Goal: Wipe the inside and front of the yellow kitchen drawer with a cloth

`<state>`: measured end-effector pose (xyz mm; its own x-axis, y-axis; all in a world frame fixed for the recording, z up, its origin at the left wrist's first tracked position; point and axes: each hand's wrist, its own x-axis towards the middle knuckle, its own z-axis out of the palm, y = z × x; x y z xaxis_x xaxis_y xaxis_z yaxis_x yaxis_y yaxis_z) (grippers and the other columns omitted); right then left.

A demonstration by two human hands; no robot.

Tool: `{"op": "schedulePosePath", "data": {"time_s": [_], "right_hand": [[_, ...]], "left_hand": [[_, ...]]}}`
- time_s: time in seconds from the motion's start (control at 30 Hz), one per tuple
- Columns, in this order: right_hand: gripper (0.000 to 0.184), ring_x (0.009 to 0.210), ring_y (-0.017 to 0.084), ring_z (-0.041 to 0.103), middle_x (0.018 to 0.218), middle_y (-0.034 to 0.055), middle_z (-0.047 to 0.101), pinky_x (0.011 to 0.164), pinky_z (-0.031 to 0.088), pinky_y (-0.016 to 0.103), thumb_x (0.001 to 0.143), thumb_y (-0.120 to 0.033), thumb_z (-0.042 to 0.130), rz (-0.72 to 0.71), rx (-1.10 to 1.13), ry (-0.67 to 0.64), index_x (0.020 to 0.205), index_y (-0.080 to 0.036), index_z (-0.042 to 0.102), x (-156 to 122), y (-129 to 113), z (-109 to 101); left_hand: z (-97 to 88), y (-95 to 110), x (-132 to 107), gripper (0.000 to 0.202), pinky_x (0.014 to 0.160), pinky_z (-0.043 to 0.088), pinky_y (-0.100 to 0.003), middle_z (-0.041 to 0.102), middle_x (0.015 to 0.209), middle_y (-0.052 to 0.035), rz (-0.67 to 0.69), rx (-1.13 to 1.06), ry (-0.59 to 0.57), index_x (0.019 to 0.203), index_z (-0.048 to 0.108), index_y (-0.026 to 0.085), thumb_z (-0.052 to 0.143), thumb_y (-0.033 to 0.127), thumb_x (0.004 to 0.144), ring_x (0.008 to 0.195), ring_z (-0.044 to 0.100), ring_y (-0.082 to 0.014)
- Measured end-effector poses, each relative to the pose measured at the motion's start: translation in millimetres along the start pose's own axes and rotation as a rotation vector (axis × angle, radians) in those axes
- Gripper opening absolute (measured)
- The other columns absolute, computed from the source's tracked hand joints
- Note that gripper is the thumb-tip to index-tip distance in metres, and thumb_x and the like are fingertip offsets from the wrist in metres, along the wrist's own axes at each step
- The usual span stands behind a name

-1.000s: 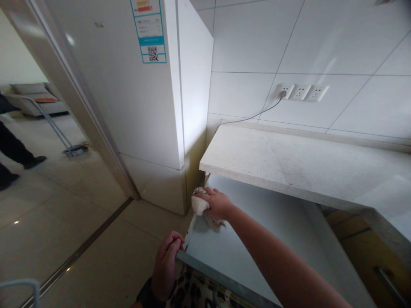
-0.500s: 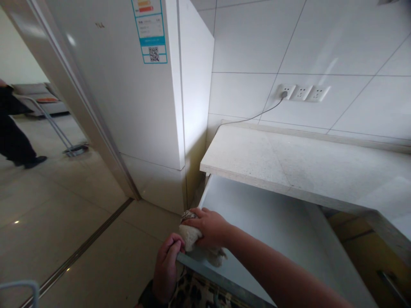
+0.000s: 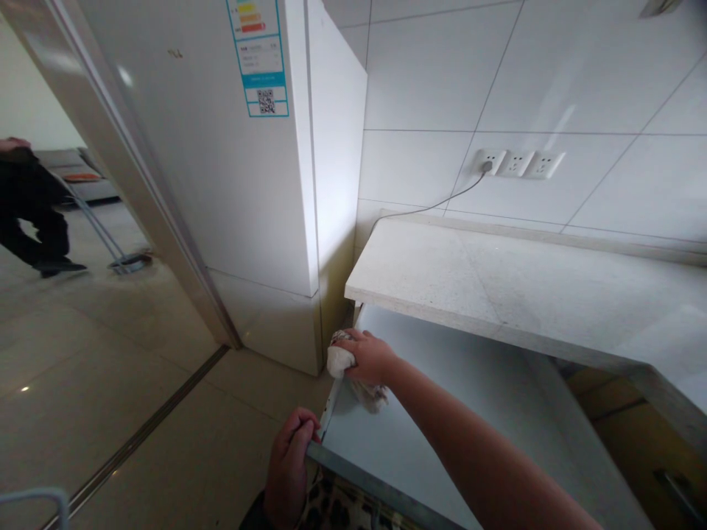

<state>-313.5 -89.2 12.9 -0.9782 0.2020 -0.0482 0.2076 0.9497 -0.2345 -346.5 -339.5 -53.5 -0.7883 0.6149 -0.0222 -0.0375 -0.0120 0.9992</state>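
A white drawer (image 3: 442,397) stands pulled out below the countertop. My right hand (image 3: 367,358) is closed on a pale cloth (image 3: 340,361) with a dark patterned part, pressed over the drawer's left side wall. A loose end of the cloth hangs inside the drawer. Nearer to me, my left hand (image 3: 292,449) grips the left corner of the drawer front (image 3: 359,471), thumb on top and fingers curled around the edge.
A white fridge (image 3: 259,206) rises left of the drawer. The pale countertop (image 3: 431,269) overhangs it; a cord runs to the wall sockets (image 3: 519,163). At far left, beyond a floor track (image 3: 149,427), stands a person (image 3: 33,213) by a long-handled dustpan (image 3: 129,263).
My right hand and the cloth have slid along the drawer's left side, away from me toward the countertop. My left hand keeps its grip on the corner. The person at far left has shifted.
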Motion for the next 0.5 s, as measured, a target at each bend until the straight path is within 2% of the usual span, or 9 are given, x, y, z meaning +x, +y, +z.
{"op": "schedulePosePath", "data": {"time_s": [0.13,0.23,0.33,0.5], "right_hand": [[0.074,0.111,0.031,0.055,0.143,0.0045,0.049,0.088,0.047,0.041,0.068,-0.05,0.074,-0.235,0.053,-0.074,0.138,-0.044,0.052,-26.2,-37.1,11.9],[0.077,0.109,0.03,0.056,0.141,0.0047,0.05,0.085,0.048,0.04,0.067,-0.053,0.076,-0.282,0.063,-0.1,0.14,-0.044,0.051,-34.9,-48.3,13.9],[0.076,0.108,0.03,0.057,0.139,0.0043,0.051,0.085,0.048,0.041,0.068,-0.05,0.075,-0.219,0.048,-0.096,0.14,-0.045,0.05,-26.2,-35.6,8.1],[0.072,0.116,0.032,0.056,0.147,0.0061,0.046,0.094,0.046,0.045,0.07,-0.039,0.071,0.044,0.051,0.001,0.139,-0.04,0.053,-4.7,-5.2,-5.3]], "left_hand": [[-1.0,-1.4,-0.6,0.027,0.068,0.039,-0.027,0.051,0.072,0.0006,-0.023,-0.018,0.003,0.077,0.055,0.021,0.052,0.044,0.092,0.072,0.048,-0.0175],[-0.7,1.9,-0.1,0.029,0.067,0.04,-0.027,0.052,0.072,0.0001,-0.034,-0.008,0.026,0.076,0.055,0.021,0.054,0.047,0.09,0.072,0.048,-0.0179],[-1.0,5.5,0.1,0.035,0.068,0.043,-0.028,0.055,0.074,-0.0012,-0.044,-0.01,0.033,0.076,0.058,0.021,0.055,0.054,0.088,0.073,0.052,-0.019],[-2.8,6.4,-4.9,0.048,0.069,0.045,-0.031,0.057,0.07,-0.0023,-0.038,0.076,0.082,0.073,0.058,0.022,0.048,0.066,0.088,0.071,0.054,-0.0202]]}}
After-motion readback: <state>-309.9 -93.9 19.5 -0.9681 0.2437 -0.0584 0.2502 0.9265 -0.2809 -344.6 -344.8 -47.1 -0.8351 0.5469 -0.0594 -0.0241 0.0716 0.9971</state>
